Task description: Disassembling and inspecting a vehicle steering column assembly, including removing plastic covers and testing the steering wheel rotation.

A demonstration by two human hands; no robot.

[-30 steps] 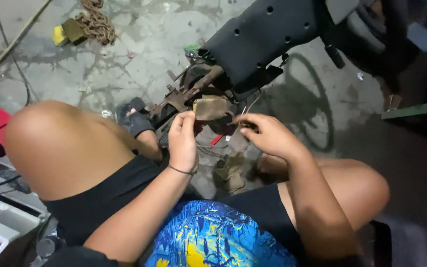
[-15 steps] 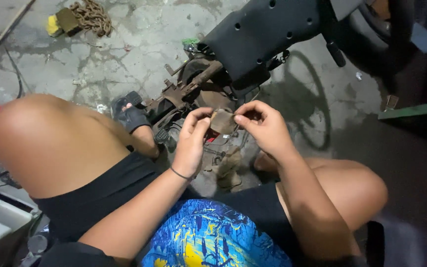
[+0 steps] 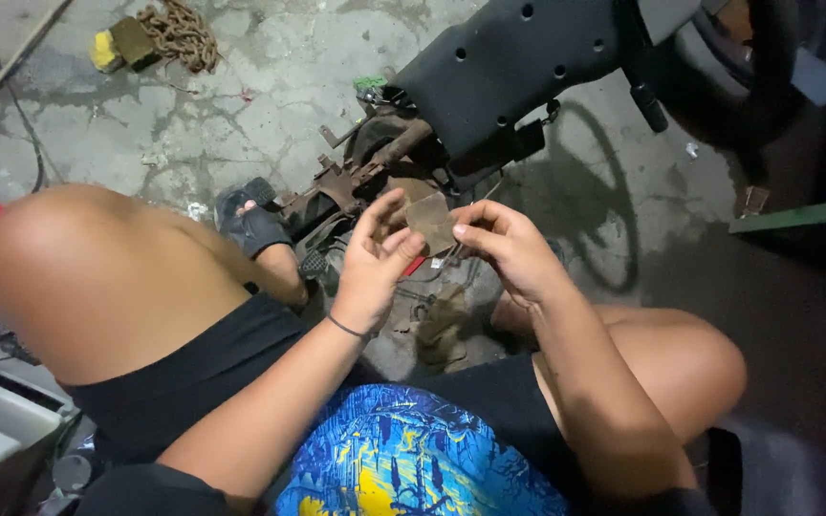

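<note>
Brown flat pad (image 3: 430, 222) between left hand (image 3: 375, 263) and right hand (image 3: 509, 248).

Head camera looking down
It is facing steeply downward from the person's head, sitting close over both hands and knees, taking in the cracked floor (image 3: 241, 105) beyond.

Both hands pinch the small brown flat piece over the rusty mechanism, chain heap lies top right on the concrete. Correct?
Not quite: the head view shows the chain heap at top left, not top right. The rest holds: left hand and right hand pinch the small brown flat piece over the rusty mechanism.
</note>
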